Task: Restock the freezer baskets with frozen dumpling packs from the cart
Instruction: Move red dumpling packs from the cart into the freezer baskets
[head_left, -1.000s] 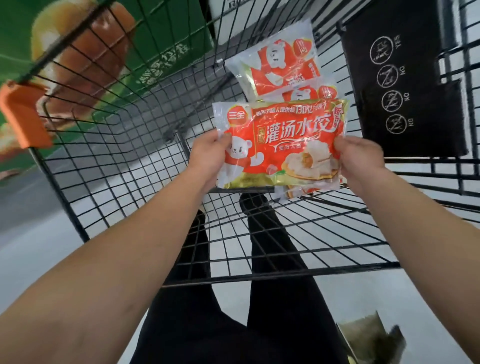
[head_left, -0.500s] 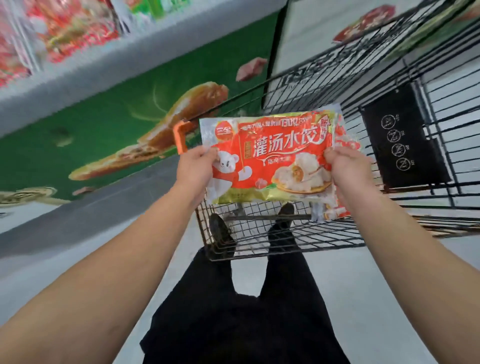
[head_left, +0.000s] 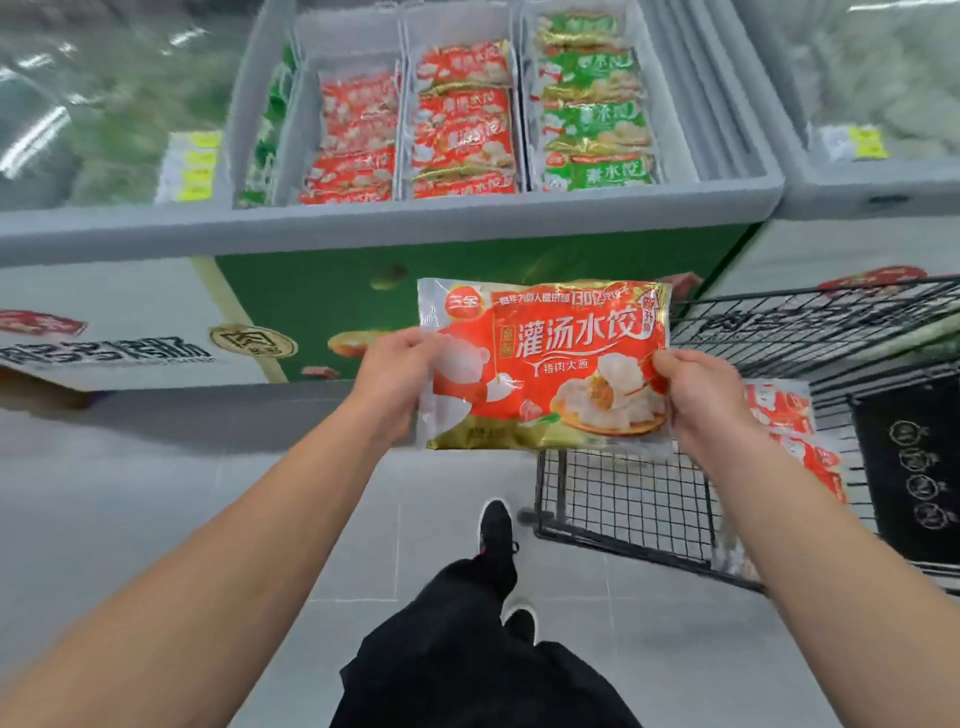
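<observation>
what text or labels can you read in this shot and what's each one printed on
"三全": red logo on the held dumpling pack, gripped by the left hand and right hand.
"灌汤水饺": large white characters on the same pack.
"130亿": in the top strip; the rest of that strip is too small to read.
"水饺": on the green packs in the freezer basket.
Red packs in the freezer, the yellow price tags and the cart's black sign: too blurred to read.
</observation>
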